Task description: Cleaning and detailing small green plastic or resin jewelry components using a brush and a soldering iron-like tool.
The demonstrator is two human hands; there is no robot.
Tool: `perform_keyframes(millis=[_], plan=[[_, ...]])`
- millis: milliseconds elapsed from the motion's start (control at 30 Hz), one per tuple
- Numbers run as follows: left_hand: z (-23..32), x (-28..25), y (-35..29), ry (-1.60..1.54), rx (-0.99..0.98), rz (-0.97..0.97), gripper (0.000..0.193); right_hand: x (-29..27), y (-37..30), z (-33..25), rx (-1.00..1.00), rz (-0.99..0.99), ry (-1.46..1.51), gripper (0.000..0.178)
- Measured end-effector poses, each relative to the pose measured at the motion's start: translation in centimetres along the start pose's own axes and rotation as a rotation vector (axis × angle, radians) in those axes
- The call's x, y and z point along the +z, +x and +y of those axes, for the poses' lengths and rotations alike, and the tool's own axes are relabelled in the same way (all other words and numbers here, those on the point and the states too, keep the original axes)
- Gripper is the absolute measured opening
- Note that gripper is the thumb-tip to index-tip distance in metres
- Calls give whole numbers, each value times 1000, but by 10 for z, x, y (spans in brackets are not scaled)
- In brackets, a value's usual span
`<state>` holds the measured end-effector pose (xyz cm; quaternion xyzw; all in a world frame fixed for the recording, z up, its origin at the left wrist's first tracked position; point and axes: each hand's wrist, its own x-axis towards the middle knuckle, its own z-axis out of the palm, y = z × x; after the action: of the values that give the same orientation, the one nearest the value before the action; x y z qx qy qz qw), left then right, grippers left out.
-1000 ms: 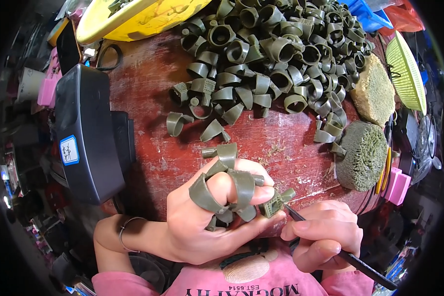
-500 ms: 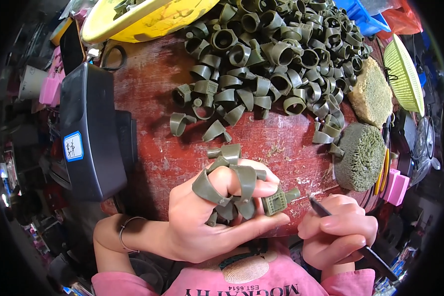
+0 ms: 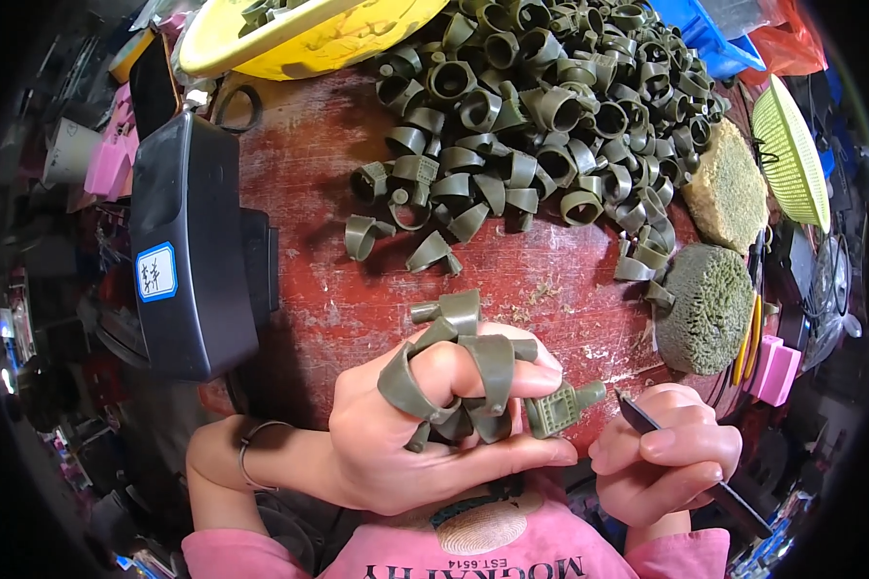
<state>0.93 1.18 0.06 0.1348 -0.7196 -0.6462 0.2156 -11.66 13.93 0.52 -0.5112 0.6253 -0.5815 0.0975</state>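
My left hand [image 3: 386, 439] is closed round several olive-green rings, some of them looped over its fingers. Its thumb and fingertips pinch one ring [image 3: 554, 413] with a square, studded face and a short stub pointing right. My right hand [image 3: 668, 454] grips a thin, flat, dark file-like tool [image 3: 741, 509]. The tool's tip is just right of the stub, apart from it. Beyond my hands, a big heap of similar olive-green rings [image 3: 560, 111] covers the far part of the worn red table [image 3: 309, 193].
A dark grey box-shaped device [image 3: 188, 251] stands at left. Far left is a yellow basin [image 3: 328, 43]. At right are a green rough block [image 3: 705, 309], a tan block [image 3: 729, 188], a yellow-green basket [image 3: 790, 154] and a pink block [image 3: 775, 372]. A blue tray [image 3: 710, 39] stands at the back.
The pinched ring has shifted slightly right and tilted a little. The tool's tip sits slightly lower and further right. The view has shifted a bit; both grips stay the same.
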Motion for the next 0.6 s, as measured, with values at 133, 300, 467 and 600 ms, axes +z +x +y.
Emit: perform_keyframes(millis=[133, 300, 467, 600], plan=[[1, -2, 2, 4, 30, 16, 49, -5, 2, 0, 11, -57, -11, 28], [-3, -8, 6, 57, 89, -8, 45, 3, 0, 3, 22, 24, -6, 30], [-1, -11, 7, 110, 126, -1, 44, -3, 3, 5, 17, -99, -13, 32], [2, -11, 8, 159, 144, 4, 43, -1, 1, 6, 25, -73, -11, 32]])
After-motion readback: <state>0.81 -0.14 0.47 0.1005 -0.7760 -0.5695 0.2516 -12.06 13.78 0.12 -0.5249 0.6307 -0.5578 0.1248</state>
